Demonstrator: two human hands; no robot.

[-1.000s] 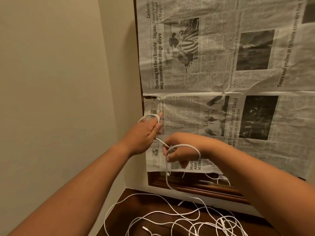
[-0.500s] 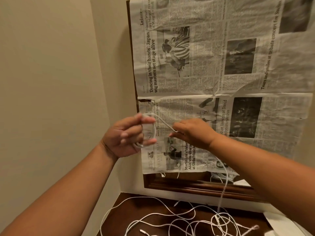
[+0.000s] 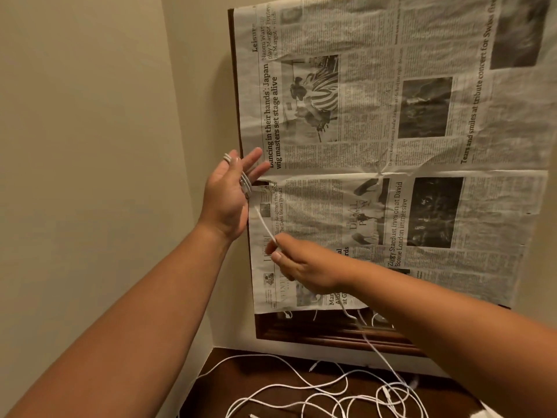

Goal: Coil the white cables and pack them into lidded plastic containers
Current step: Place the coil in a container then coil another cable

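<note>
Beige walls (image 3: pixel 90 131) formed the corner. We held our left hand (image 3: pixel 229 194) wide, loops of thin white cable (image 3: pixel 262 223) round its straight fingers. Our right hand (image 3: pixel 307 267) pinched the taut strand; slack trailed onto the dark wooden tabletop (image 3: pixel 217 393).

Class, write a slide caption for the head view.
Open left hand wears loops of white cable; right hand pinches its strand above loose cables on the table.

The cables (image 3: pixel 265 226) are white, newspaper (image 3: pixel 361 152) grey with black print, tabletop (image 3: pixel 241 376) dark brown.
</note>
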